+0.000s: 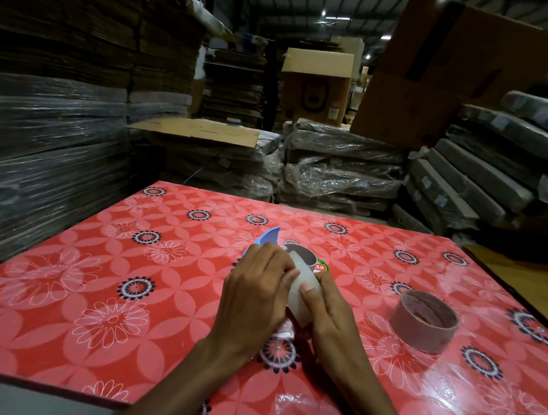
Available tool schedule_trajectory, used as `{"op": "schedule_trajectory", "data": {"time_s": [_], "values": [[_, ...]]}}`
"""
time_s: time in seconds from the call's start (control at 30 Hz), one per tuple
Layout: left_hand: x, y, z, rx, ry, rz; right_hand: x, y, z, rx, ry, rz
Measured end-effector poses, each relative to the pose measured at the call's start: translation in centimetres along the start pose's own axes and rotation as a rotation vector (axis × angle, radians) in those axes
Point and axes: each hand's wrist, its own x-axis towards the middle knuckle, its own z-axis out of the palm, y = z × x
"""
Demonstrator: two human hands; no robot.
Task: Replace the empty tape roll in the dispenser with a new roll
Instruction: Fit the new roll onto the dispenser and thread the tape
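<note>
Both hands meet at the table's (49, 283) middle, gripping the new roll (303, 293) between them: left hand (255, 294) curled over its left side, right hand (329, 310) thumb pressing its pale, glossy band. The blue dispenser (270, 236) pokes out beyond the knuckles. An empty cardboard core (424, 320) stands to the right, apart.

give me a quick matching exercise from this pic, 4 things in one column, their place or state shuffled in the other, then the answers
1. new tape roll
2. empty cardboard core
3. blue dispenser
4. clear plastic scrap

a. lying flat near the table's front edge
b. standing alone to the right of the hands
c. held by the left hand and right hand
d. poking out beyond the left hand

Pairs: 1-c, 2-b, 3-d, 4-a
</note>
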Motion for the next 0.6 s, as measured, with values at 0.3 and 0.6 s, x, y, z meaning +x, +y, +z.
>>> {"op": "schedule_trajectory", "data": {"time_s": [0.3, 0.6], "values": [[0.8, -0.1, 0.1, -0.277, 0.003, -0.267, 0.1, -0.4, -0.1, 0.002, 0.014, 0.010], [0.5, 1.2, 0.3, 0.094, 0.033, -0.025, -0.1, 0.1, 0.1, -0.138, 0.033, -0.056]]}}
